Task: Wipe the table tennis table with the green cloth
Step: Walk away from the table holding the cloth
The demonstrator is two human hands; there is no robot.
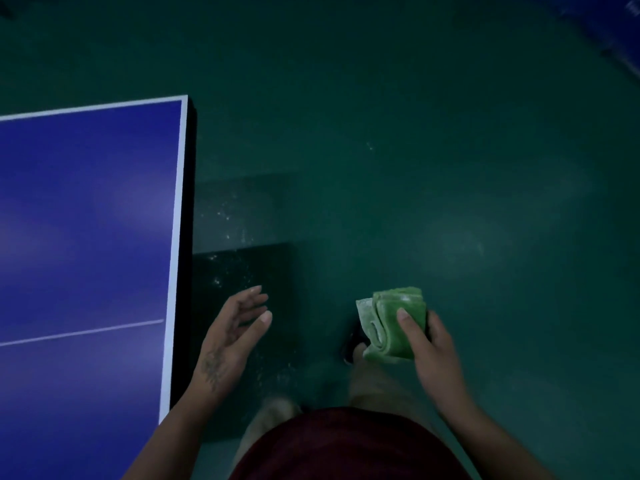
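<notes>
The blue table tennis table (pixel 86 220) with white edge lines fills the left side; its corner sits at upper middle-left. A folded green cloth (pixel 391 323) is held in my right hand (pixel 429 348), thumb on top, out over the floor to the right of the table. My left hand (pixel 232 334) hangs in the air just right of the table's edge, fingers straight and spread, holding nothing. Neither hand touches the table.
Dark green floor (pixel 450 168) spreads to the right and beyond the table. A darker floor patch (pixel 249 306) with white specks lies beside the table edge. My legs and feet (pixel 356 351) stand below the hands. Something blue (pixel 616 32) is at the top right.
</notes>
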